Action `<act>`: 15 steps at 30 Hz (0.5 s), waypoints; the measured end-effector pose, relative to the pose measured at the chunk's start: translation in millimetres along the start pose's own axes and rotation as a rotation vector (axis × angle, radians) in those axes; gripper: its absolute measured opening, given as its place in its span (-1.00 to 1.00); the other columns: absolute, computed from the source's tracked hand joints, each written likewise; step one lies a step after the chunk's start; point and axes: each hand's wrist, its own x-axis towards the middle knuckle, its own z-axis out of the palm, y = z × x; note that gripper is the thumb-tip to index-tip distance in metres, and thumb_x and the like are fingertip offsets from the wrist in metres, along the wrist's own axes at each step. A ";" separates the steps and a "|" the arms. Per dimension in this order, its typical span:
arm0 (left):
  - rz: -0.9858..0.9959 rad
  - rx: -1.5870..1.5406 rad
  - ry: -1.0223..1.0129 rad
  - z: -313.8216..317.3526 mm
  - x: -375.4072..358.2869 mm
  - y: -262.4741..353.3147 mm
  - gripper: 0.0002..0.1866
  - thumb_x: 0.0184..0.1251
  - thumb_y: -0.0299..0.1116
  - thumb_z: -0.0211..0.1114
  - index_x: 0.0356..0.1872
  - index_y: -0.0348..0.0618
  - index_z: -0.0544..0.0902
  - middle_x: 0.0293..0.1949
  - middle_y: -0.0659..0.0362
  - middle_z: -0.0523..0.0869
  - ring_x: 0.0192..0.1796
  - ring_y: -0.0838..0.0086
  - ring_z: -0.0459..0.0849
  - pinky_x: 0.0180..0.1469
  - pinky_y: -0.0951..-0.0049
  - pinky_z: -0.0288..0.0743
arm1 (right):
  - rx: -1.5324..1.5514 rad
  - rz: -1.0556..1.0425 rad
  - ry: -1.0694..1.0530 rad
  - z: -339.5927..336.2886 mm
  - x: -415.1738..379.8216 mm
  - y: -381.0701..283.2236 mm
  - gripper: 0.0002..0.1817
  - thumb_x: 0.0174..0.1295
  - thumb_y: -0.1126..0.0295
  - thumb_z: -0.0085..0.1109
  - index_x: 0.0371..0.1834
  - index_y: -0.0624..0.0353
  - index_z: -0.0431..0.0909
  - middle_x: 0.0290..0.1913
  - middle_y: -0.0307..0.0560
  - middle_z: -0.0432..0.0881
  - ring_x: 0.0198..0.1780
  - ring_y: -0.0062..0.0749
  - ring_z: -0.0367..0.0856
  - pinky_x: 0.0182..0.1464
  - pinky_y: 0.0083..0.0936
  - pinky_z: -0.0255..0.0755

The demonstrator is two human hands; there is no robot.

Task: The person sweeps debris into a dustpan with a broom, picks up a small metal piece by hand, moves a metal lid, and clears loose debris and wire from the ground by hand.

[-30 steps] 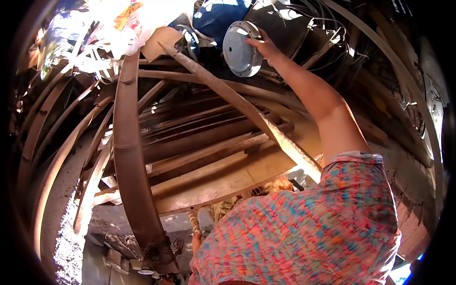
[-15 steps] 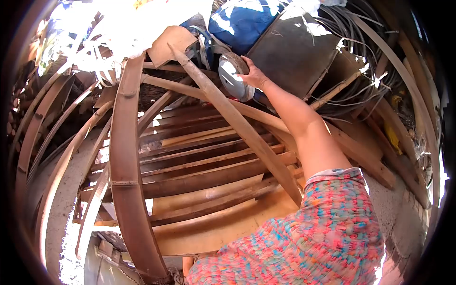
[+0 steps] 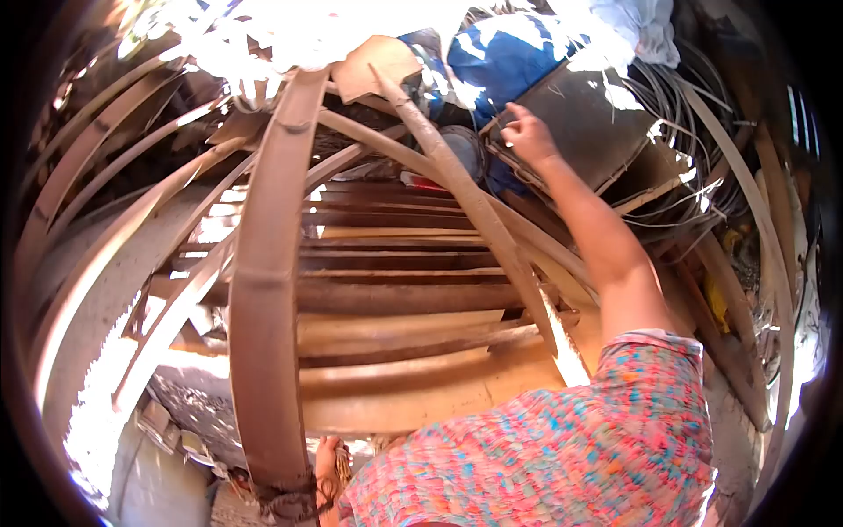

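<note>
My right hand (image 3: pixel 529 140) reaches up and forward over the pile, index finger stretched out and the other fingers bent, with nothing visible in it. It is beside the edge of a dark flat board (image 3: pixel 584 110). To its left, a round grey object (image 3: pixel 464 147) sits partly hidden behind a long wooden pole (image 3: pixel 479 211). Low in the view, my left hand (image 3: pixel 327 465) shows in part beside a wide brown plank (image 3: pixel 268 290). Its fingers look closed around something brown and stringy that I cannot make out.
Wooden slats (image 3: pixel 395 299) and a pale board (image 3: pixel 386 400) lie beneath the pole. A blue bundle (image 3: pixel 505 57) and coiled cables (image 3: pixel 702 167) fill the back right. Curved planks (image 3: pixel 132 237) stand at the left. Sunlight washes out the top.
My right hand has let go of the round grey object and moved right of it. The object now sits lower, behind the pole. The view has shifted, and more of my left hand shows.
</note>
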 end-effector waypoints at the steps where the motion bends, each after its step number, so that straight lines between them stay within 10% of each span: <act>1: 0.063 -0.015 0.026 1.3 0.5 -7.2 -0.75 0.34 -0.21 0.11 -0.18 -0.16 0.57 -0.55 0.17 0.58 -0.61 0.47 0.53 -0.58 0.49 0.43 | 0.051 -0.021 0.029 -19.4 3.5 -9.7 -0.52 0.07 0.30 0.12 0.12 0.10 0.48 -0.27 -0.03 0.70 -0.28 -0.27 0.68 -0.16 -0.40 0.53; 4: 0.145 -0.320 -0.125 -0.7 2.5 -30.0 -0.76 0.30 -0.21 0.14 -0.16 -0.14 0.58 -0.55 0.17 0.57 -0.60 0.45 0.53 -0.57 0.47 0.44 | 0.387 0.110 -0.070 -105.0 -18.1 -115.6 -0.71 0.21 0.41 0.11 -0.01 0.24 0.57 -0.34 -0.06 0.69 -0.41 -0.49 0.66 -0.32 -0.61 0.53; 6: 0.109 -0.335 -0.097 -36.0 35.1 -85.3 -0.75 0.26 -0.21 0.19 -0.14 -0.11 0.58 -0.56 0.18 0.56 -0.60 0.44 0.54 -0.57 0.44 0.45 | 0.460 -0.190 0.042 -136.3 -51.7 -174.4 -0.77 0.22 0.53 0.10 -0.08 0.33 0.59 -0.40 -0.15 0.63 -0.43 -0.51 0.62 -0.32 -0.58 0.53; 15: 0.313 -0.390 -0.001 -31.4 12.9 -223.3 -0.49 0.26 -0.32 0.22 0.21 -0.19 0.35 -0.47 0.22 0.53 -0.54 0.51 0.50 -0.60 0.46 0.40 | 0.191 -1.115 -1.536 -173.8 -346.2 -419.1 -0.62 0.10 0.43 0.29 0.03 0.23 0.55 -0.35 -0.05 0.68 -0.30 -0.43 0.69 -0.34 -0.55 0.55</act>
